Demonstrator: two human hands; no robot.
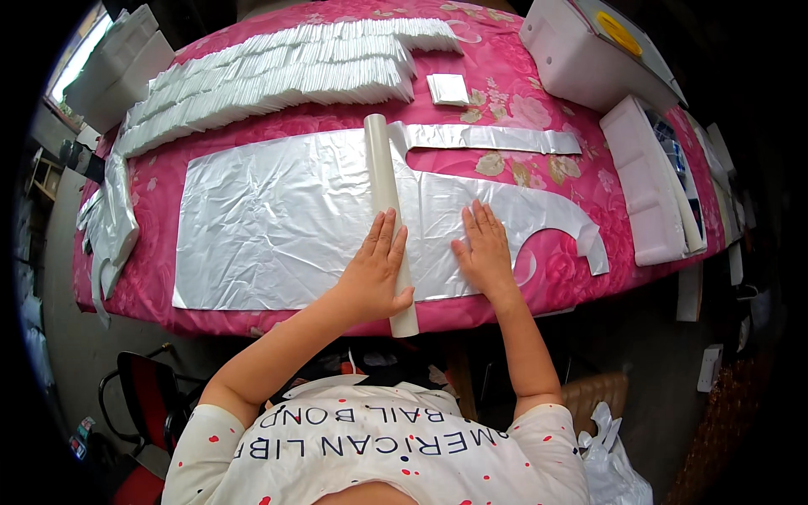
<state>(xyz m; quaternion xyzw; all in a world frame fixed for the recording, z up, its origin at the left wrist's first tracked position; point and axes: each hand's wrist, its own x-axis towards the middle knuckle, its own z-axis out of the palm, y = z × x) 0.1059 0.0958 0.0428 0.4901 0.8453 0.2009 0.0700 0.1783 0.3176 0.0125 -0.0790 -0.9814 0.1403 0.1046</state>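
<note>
A silvery-white plastic apron lies spread flat and creased in front of me, its neck end toward the right with a strap and curved cutouts. Across it rests a pale round tube, pointing away from me, its near end past the apron's lower edge. My left hand lies on the tube with fingers stretched out and thumb apart. Flat on the plastic just right of the tube is my right hand, fingers extended, holding nothing.
Rows of folded white packets stand at the far left, and a small folded stack lies nearby. White foam boxes and a foam lid line the right side. Loose plastic hangs at the left edge of the pink floral tablecloth.
</note>
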